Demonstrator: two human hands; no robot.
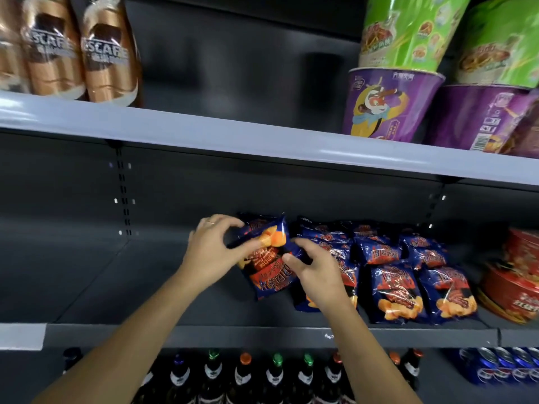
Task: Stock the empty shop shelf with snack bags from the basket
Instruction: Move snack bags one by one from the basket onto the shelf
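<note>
Dark blue snack bags with red print and orange chips lie on the dark grey shelf. My left hand grips the upper left of one snack bag, which lies tilted and turned upside down at the left end of the row. My right hand pinches the same bag's right edge, partly covering the bag beneath. Several more snack bags fill the shelf to the right in rows. The basket is out of view.
Red tins stand at the shelf's right end. The shelf above holds coffee bottles and noodle cups. Below are dark bottles and blue cans. The left half of the middle shelf is bare.
</note>
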